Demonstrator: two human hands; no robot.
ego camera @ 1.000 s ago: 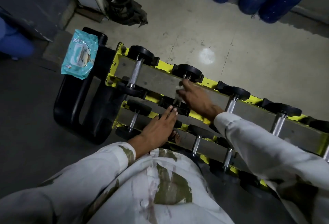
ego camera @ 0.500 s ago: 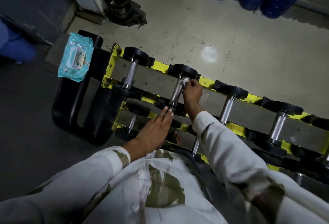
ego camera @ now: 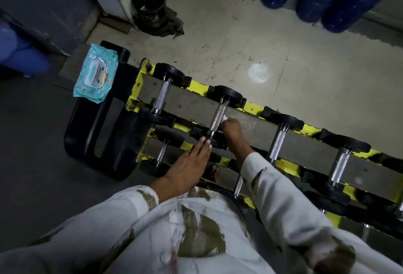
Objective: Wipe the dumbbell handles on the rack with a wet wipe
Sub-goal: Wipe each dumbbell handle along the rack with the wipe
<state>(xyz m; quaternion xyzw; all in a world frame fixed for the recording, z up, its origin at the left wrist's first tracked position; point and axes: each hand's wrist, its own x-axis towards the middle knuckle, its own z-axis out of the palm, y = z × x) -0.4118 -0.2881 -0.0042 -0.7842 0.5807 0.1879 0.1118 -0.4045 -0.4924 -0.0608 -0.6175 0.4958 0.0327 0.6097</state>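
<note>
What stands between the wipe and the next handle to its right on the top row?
Nothing visible. The right hand holds the wipe at one handle; only bare rack lies before the next handle.

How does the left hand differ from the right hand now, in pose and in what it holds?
The left hand lies flat with straight fingers; the right hand is curled. The left hand holds nothing, with its fingertips at a black end weight; the right hand pinches a white wet wipe against the knurled handle. Both reach to the same dumbbell on the top shelf of the rack.
</note>
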